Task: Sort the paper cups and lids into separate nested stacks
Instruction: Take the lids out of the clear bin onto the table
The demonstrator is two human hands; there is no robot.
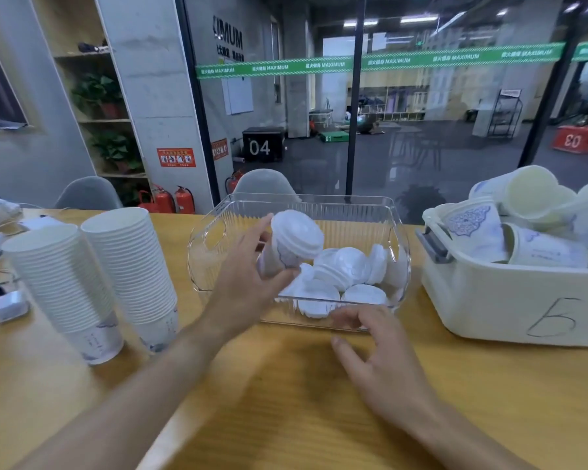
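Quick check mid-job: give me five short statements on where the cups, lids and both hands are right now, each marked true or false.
1. The left hand grips a lidded cup. True.
2. The right hand holds a lid. False: it holds nothing, fingers spread near the clear bin.
3. Loose lids lie in the clear bin. True.
4. Two nested cup stacks stand right of the clear bin. False: they stand to its left.
5. The cream tub on the right holds only lids. False: it holds loose cups.
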